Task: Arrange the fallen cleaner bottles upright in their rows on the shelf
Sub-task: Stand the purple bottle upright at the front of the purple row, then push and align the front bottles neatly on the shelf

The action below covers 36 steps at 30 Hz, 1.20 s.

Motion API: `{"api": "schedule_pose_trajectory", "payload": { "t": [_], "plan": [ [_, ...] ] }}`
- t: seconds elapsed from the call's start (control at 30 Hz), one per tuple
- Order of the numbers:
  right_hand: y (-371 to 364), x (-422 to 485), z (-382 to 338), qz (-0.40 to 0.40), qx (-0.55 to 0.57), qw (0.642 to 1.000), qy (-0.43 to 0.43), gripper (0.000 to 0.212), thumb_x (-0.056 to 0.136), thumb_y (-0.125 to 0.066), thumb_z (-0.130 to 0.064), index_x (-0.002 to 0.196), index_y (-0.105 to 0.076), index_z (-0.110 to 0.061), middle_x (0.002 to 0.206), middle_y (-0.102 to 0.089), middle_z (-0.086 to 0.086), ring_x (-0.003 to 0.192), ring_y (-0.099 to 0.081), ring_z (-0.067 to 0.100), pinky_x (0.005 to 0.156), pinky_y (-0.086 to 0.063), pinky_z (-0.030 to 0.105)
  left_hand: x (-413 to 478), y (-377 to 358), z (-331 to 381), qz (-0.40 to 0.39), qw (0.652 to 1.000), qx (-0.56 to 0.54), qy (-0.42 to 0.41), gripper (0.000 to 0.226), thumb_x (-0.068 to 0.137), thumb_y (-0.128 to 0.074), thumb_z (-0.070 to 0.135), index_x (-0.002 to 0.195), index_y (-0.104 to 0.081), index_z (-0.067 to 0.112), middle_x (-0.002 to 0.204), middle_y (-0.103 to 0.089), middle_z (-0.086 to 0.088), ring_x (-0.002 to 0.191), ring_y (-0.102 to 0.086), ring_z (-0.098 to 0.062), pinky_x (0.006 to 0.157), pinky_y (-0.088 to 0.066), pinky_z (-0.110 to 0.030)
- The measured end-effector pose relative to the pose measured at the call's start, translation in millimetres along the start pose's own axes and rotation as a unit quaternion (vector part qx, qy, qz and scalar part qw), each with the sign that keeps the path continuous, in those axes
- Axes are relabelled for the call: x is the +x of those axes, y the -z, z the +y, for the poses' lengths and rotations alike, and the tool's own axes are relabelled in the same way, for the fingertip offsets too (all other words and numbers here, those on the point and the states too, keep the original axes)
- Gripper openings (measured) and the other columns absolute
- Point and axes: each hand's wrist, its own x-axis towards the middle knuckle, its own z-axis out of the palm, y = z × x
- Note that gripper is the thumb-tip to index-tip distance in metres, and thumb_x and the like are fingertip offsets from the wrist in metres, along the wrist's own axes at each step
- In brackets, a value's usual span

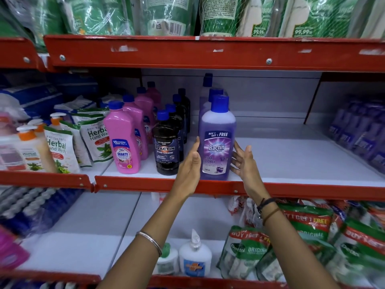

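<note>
A purple Bactin lavender cleaner bottle [217, 140] with a blue cap stands upright at the front of its row on the white shelf [291, 161]. More purple bottles stand behind it. My left hand [190, 163] lies flat against the bottle's left side, fingers straight. My right hand [244, 161] hovers at its right side with fingers spread, touching or just off the bottle. To the left stand a row of black Bactin bottles [166, 151] and a row of pink Shakti bottles [121, 138], all upright.
Herbal hand wash pouches [60, 149] fill the shelf's left end. Purple packs [358, 130] lie at the far right. A red shelf lip [208, 186] runs along the front. Green pouches hang above; white bottles [194, 257] and green Dettol pouches [291, 243] sit below.
</note>
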Motion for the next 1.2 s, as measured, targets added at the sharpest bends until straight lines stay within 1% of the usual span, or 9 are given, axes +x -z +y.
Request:
{"api": "schedule_pose_trajectory", "payload": {
  "t": [0.13, 0.3, 0.47, 0.53, 0.63, 0.77, 0.97, 1.07, 1.2],
  "plan": [
    [-1, -13, 0, -0.001, -0.004, 1.0, 0.016, 0.057, 0.08, -0.02, -0.064, 0.132, -0.034, -0.044, 0.128, -0.053, -0.002, 0.117, -0.054, 0.017, 0.1, -0.044, 0.033, -13, 3, 1, 0.005, 1.0, 0.012, -0.005, 0.062, 0.067, -0.016, 0.087, 0.127, -0.019, 0.069, 0.154, -0.032, 0.007, 0.139, -0.035, -0.016, 0.114, -0.031, -0.048],
    [-5, -22, 1, -0.007, -0.048, 0.999, 0.024, 0.055, 0.084, -0.017, -0.061, 0.135, -0.03, -0.045, 0.136, -0.048, -0.003, 0.12, -0.051, 0.013, 0.083, -0.046, 0.012, -21, 7, 6, 0.0, 0.998, 0.063, 0.008, 0.065, 0.078, -0.015, 0.073, 0.139, -0.02, 0.051, 0.154, -0.028, 0.012, 0.141, -0.029, -0.012, 0.117, -0.027, -0.046],
    [-33, -39, 10, 0.172, -0.055, 0.974, 0.136, 0.078, 0.082, -0.029, -0.072, 0.144, -0.026, -0.025, 0.146, -0.033, 0.007, 0.128, -0.038, 0.011, 0.098, -0.041, 0.021, -33, 19, 0, 0.148, 0.987, 0.042, -0.049, 0.075, 0.072, -0.013, 0.083, 0.133, -0.033, 0.045, 0.137, -0.034, 0.005, 0.129, -0.036, -0.008, 0.098, -0.023, -0.002],
    [-50, -46, 12, 0.241, -0.065, 0.939, 0.236, 0.075, 0.081, -0.033, -0.071, 0.136, -0.034, -0.02, 0.135, -0.037, 0.01, 0.122, -0.042, 0.015, 0.104, -0.037, 0.024, -31, 35, -3, 0.2, 0.978, 0.02, -0.048, 0.082, 0.067, -0.012, 0.087, 0.136, -0.027, 0.045, 0.14, -0.027, 0.002, 0.128, -0.03, -0.006, 0.102, -0.023, -0.011],
    [-78, -46, 13, 0.116, -0.128, 0.94, 0.295, 0.066, 0.085, -0.028, -0.07, 0.134, -0.039, -0.028, 0.137, -0.039, 0.003, 0.128, -0.04, 0.028, 0.108, -0.034, 0.04, -20, 62, -8, 0.218, 0.976, 0.003, -0.008, 0.101, 0.056, -0.007, 0.093, 0.143, -0.018, 0.042, 0.156, -0.01, -0.003, 0.128, -0.017, -0.001, 0.105, -0.015, -0.026],
    [-119, -30, 9, -0.095, -0.216, 0.962, 0.138, 0.092, 0.072, -0.015, -0.085, 0.147, -0.015, -0.033, 0.155, -0.022, -0.001, 0.141, -0.019, 0.009, 0.115, -0.016, 0.031, -1, 85, -19, 0.169, 0.984, 0.055, 0.022, 0.096, 0.06, -0.006, 0.091, 0.144, -0.014, 0.045, 0.159, -0.007, 0.0, 0.141, -0.009, -0.008, 0.116, -0.006, -0.037],
    [-149, -1, -1, -0.068, -0.081, 0.994, 0.035, 0.083, 0.073, -0.018, -0.082, 0.144, -0.016, -0.04, 0.152, -0.019, -0.022, 0.143, -0.017, 0.003, 0.114, -0.016, 0.017, 1, 106, -24, 0.047, 0.997, 0.065, 0.004, 0.082, 0.073, -0.009, 0.081, 0.145, -0.004, 0.041, 0.148, -0.006, 0.027, 0.14, -0.005, 0.006, 0.122, -0.009, -0.037],
    [-147, 2, 3, -0.05, -0.074, 0.996, 0.015, 0.073, 0.07, -0.016, -0.088, 0.135, -0.022, -0.056, 0.153, -0.03, -0.012, 0.142, -0.028, 0.01, 0.12, -0.02, 0.039, -3, 114, -27, 0.011, 0.997, 0.077, 0.005, 0.072, 0.075, -0.009, 0.081, 0.14, 0.001, 0.053, 0.154, -0.004, 0.023, 0.145, -0.004, -0.003, 0.121, -0.011, -0.046],
    [-147, -10, -1, -0.041, -0.07, 0.996, 0.048, 0.061, 0.07, -0.017, -0.087, 0.125, -0.028, -0.064, 0.149, -0.036, -0.01, 0.139, -0.034, 0.011, 0.118, -0.026, 0.04, -13, 122, -24, -0.03, 0.995, 0.094, 0.018, 0.069, 0.069, -0.006, 0.086, 0.133, 0.005, 0.063, 0.158, -0.001, 0.017, 0.147, 0.001, -0.013, 0.12, -0.009, -0.051]
  ]
}}
